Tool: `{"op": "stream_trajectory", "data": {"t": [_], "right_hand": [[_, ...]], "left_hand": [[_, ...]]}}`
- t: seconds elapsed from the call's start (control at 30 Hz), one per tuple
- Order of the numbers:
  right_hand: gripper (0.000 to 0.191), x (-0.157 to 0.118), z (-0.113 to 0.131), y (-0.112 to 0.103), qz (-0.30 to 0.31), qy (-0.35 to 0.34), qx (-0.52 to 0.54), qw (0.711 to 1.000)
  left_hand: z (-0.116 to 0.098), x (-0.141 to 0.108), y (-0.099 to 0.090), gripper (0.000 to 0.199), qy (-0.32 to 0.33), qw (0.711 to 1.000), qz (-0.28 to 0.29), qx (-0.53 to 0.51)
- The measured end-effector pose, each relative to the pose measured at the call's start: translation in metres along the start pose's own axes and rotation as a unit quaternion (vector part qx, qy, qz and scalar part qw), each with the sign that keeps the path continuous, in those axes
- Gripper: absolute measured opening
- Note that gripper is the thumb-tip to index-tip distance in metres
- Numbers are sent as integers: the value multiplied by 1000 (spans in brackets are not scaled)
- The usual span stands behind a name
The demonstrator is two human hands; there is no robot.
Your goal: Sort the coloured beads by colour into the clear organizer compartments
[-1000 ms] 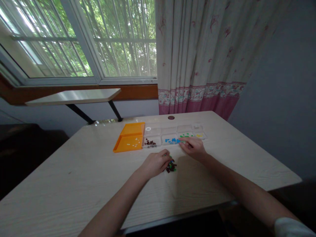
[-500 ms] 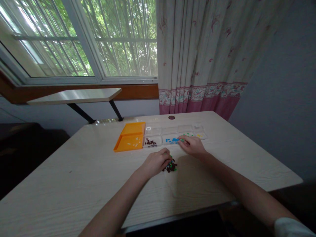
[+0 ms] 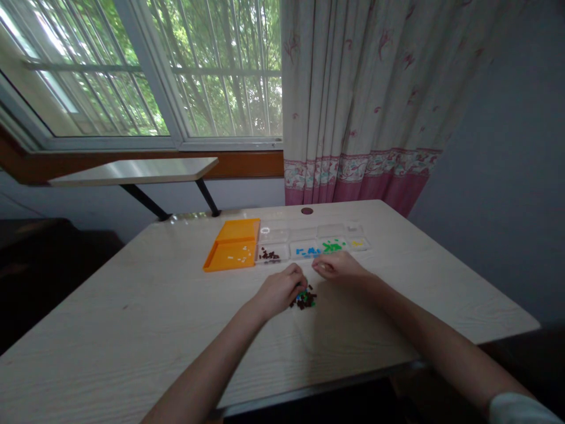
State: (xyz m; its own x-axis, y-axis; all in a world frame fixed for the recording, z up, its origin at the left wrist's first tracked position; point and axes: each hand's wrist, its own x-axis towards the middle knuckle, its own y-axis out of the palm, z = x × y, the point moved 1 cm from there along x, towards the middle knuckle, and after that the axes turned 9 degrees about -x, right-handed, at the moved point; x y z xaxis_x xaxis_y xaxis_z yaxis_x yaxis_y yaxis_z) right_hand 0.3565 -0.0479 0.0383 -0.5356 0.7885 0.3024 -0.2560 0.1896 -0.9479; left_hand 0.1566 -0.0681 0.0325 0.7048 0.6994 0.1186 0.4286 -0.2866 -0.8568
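Note:
A mixed pile of small dark brown, green and blue pieces [image 3: 303,298] lies on the table. My left hand [image 3: 282,288] rests at the pile's upper left edge, its fingers curled; whatever they pinch is hidden. My right hand [image 3: 338,266] is just in front of the clear containers, its fingertips drawn together; I cannot make out anything in them. Blue pieces [image 3: 308,251] and green pieces [image 3: 333,245] lie in separate containers beyond that hand. Further left are dark brown pieces [image 3: 269,255] in another container, and a few yellow pieces [image 3: 356,243] sit at the right.
An open orange case [image 3: 212,257] with small white pieces [image 3: 241,255] stands left of the clear compartments [image 3: 302,232]. A raised shelf [image 3: 141,171] on black legs is at the back left. The table's front edge [image 3: 322,388] runs close to me.
My right hand has drawn back from the containers toward me, uncovering the green pieces. My left hand has stayed at the pile with almost no movement.

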Motion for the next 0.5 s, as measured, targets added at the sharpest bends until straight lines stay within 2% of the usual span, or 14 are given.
{"op": "stream_trajectory", "data": {"t": [0.07,0.2,0.5], "right_hand": [[18,-4,6,1,24,-51,14,998],[17,-8,17,7,42,-96,14,994],[18,-9,27,11,29,-103,19,994]], "left_hand": [[-1,0,-1,16,-5,1000,0,9],[0,0,0,21,-14,999,-5,34],[4,-2,-3,23,-27,995,-3,92]]}}
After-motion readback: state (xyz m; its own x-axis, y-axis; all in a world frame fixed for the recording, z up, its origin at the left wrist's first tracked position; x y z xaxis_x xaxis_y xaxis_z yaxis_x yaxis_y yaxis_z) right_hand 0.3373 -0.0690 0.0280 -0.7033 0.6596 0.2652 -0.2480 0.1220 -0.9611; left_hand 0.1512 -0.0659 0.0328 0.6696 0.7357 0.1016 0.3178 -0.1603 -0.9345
